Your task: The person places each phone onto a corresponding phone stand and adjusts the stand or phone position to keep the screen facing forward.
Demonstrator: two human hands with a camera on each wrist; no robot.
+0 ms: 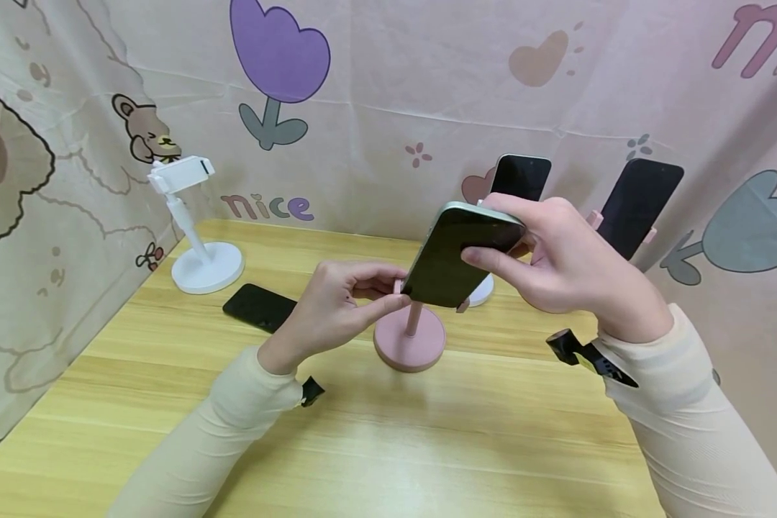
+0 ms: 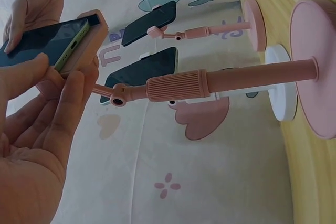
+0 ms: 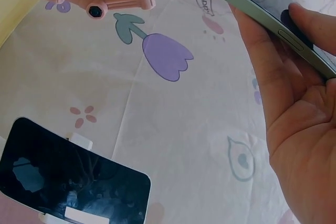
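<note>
A dark-screened phone with a pale green edge [image 1: 453, 259] is tilted over a pink phone stand [image 1: 409, 342]. My right hand [image 1: 557, 252] grips the phone's upper end, with the thumb on the screen and the fingers behind. At the lower end, my left hand [image 1: 337, 306] pinches the stand's pink clamp [image 2: 98, 38] beside the phone's corner. In the left wrist view the phone's lower edge lies against that clamp. The stand's ribbed pole [image 2: 178, 85] runs from the clamp's joint to its round base.
Another phone [image 1: 259, 306] lies flat on the wooden table [image 1: 337, 446], left of my left hand. A white phone stand [image 1: 207, 266] with an unfilled holder is at the back left. Behind my right hand, two stands hold a phone [image 1: 521, 176] and another phone [image 1: 637, 205] before a printed cloth.
</note>
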